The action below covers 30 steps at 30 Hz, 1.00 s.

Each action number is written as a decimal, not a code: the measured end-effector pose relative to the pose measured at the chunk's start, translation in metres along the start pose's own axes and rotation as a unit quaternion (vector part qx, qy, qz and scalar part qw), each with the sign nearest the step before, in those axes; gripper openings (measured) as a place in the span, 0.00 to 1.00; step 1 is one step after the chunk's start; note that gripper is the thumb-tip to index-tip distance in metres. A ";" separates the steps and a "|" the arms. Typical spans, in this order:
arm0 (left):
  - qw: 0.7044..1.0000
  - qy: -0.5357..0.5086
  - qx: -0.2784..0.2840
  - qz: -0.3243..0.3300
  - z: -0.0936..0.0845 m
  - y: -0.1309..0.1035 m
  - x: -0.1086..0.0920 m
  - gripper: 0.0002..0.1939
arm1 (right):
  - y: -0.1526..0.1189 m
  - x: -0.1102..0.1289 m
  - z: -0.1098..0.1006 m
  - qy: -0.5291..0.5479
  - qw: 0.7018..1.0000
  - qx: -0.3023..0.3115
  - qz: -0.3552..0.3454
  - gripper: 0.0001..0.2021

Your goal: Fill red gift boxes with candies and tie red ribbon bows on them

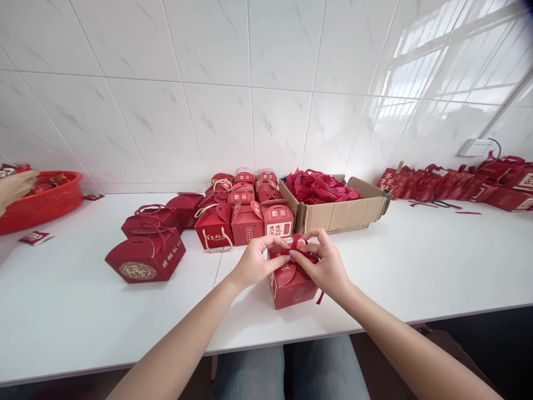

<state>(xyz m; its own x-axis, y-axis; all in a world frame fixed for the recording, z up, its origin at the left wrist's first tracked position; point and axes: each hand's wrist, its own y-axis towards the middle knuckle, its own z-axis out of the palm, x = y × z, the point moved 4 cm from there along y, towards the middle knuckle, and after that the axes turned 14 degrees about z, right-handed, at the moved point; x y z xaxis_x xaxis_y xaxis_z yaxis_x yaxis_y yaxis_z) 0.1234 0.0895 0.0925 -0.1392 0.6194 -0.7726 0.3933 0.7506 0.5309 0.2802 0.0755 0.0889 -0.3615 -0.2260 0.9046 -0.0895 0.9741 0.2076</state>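
A red gift box (293, 291) stands upright near the front edge of the white table, directly before me. Across its top runs a dark red ribbon (306, 256), with one tail hanging down at the right side. My left hand (260, 258) pinches the ribbon from the left, thumb and fingertips at the box top. From the right, my right hand (327, 264) pinches the same ribbon, its thumb close to the left one. The fingers partly hide the knot or loop between them.
Several closed red boxes (247, 219) stand behind; more boxes (145, 253) sit left. A cardboard box (341, 216) holds red ribbons (318, 186). A red basin (50, 203) stands far left, a wrapped candy (36, 238) before it. Red boxes (497, 186) and a white power strip (475, 147) are far right.
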 end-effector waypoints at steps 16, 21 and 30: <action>0.996 -0.056 -0.053 -0.035 0.002 -0.002 0.014 0.07 | -0.004 -0.001 0.001 -0.030 0.992 -0.069 -0.099 0.07; 0.994 -0.077 -0.045 -0.062 0.004 -0.002 0.014 0.10 | -0.005 0.002 0.001 -0.056 0.986 -0.070 -0.141 0.03; 0.996 -0.052 -0.066 -0.023 0.004 -0.001 0.013 0.07 | -0.007 0.001 -0.002 -0.061 0.994 -0.051 -0.075 0.06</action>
<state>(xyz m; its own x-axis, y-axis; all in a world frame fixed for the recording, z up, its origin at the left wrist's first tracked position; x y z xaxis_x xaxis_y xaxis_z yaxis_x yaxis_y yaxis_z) 0.1248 0.0962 0.0809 -0.0563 0.5622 -0.8251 0.2648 0.8052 0.5306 0.2818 0.0684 0.0891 -0.4621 -0.3617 0.8097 -0.0590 0.9235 0.3789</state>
